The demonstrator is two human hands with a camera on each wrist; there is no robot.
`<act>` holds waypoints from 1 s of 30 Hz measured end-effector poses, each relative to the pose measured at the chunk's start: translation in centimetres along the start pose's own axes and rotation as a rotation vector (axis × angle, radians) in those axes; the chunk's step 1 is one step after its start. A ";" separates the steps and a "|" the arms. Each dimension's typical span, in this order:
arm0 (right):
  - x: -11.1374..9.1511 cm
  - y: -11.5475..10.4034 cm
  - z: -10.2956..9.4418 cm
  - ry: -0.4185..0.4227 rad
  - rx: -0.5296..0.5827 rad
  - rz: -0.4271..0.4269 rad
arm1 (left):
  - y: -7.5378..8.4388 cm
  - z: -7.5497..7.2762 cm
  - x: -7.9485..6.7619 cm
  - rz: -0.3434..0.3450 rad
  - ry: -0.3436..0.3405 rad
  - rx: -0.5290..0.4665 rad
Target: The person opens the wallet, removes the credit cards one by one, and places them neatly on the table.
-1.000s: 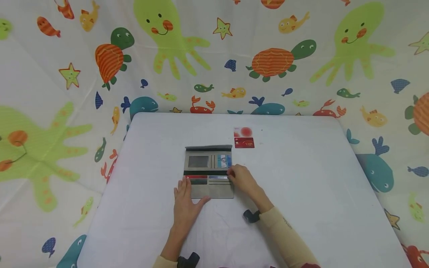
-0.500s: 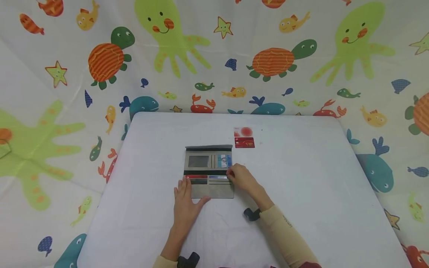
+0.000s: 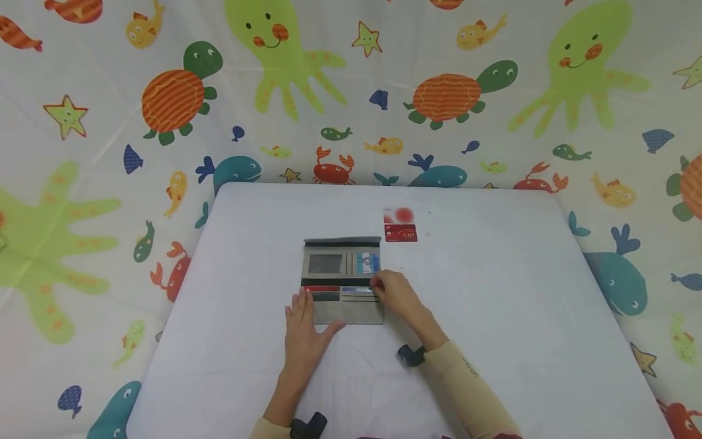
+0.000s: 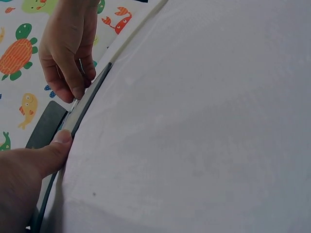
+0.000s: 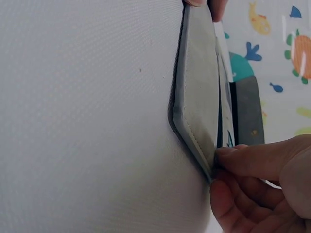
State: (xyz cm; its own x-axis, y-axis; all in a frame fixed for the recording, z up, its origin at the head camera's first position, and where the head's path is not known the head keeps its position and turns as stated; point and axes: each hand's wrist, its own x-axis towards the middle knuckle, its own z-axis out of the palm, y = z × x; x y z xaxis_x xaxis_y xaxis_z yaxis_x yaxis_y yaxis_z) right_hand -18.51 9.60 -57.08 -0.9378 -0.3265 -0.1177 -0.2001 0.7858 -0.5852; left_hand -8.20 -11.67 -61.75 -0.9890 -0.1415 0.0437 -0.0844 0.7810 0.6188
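A grey wallet (image 3: 348,314) lies unfolded on the white table. My left hand (image 3: 303,338) rests with straight fingers along the lower panel's left side, its thumb on the near edge. In the lower panel a red card (image 3: 322,289) and a bluish card (image 3: 356,291) show at the top slots. At the panel's right edge, my right hand (image 3: 399,296) pinches the wallet beside the bluish card; the right wrist view shows thumb and index finger meeting there, other fingers curled. A blue-and-white picture card (image 3: 366,263) sits in the upper panel, right of a dark window pocket (image 3: 325,264).
Beyond the wallet's far right corner, a white-and-red card (image 3: 398,215) lies just behind a red VIP card (image 3: 401,233). A cloth backdrop (image 3: 307,131) with printed sea animals hangs behind and beside the table (image 3: 493,274).
Both hands and the wallet stay almost exactly where they were. On the left, the backdrop's printed figures have shifted leftward.
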 end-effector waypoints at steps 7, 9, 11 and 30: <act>-0.1 0.1 -0.1 -0.007 0.009 0.029 | 0.0 0.1 0.0 0.001 -0.003 0.004; 0.0 0.2 -0.1 -0.019 0.011 0.037 | 0.0 0.1 0.0 0.002 -0.003 0.002; 0.1 0.4 -0.1 -0.029 0.011 0.036 | 0.0 0.0 0.0 0.001 -0.003 0.001; 1.4 1.0 0.2 -0.083 0.054 0.009 | -0.1 0.0 0.1 -0.014 -0.014 0.015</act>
State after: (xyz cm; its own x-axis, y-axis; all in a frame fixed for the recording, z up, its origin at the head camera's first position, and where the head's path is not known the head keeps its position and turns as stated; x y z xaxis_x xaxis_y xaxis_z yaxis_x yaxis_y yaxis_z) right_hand -19.97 9.81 -57.95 -0.9121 -0.3642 -0.1880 -0.1743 0.7598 -0.6263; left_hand -8.29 -11.77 -61.81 -0.9893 -0.1442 0.0236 -0.1004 0.7883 0.6071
